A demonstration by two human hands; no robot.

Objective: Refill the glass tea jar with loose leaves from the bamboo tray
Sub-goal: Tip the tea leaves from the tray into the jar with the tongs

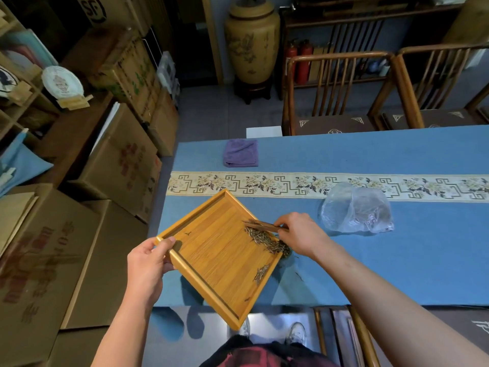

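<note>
My left hand grips the left corner of the bamboo tray, which is lifted and tilted over the table's near left edge. Loose tea leaves lie gathered along the tray's right side, with a smaller clump lower down. My right hand pinches a slim brown wooden scoop whose tip rests on the tray by the leaves. At the tray's right corner a dark rim peeks out under the leaves; the glass jar itself is hidden.
A crumpled clear plastic bag lies right of my hand on the blue tablecloth. A folded purple cloth sits at the far left. Cardboard boxes crowd the left; wooden chairs stand beyond the table.
</note>
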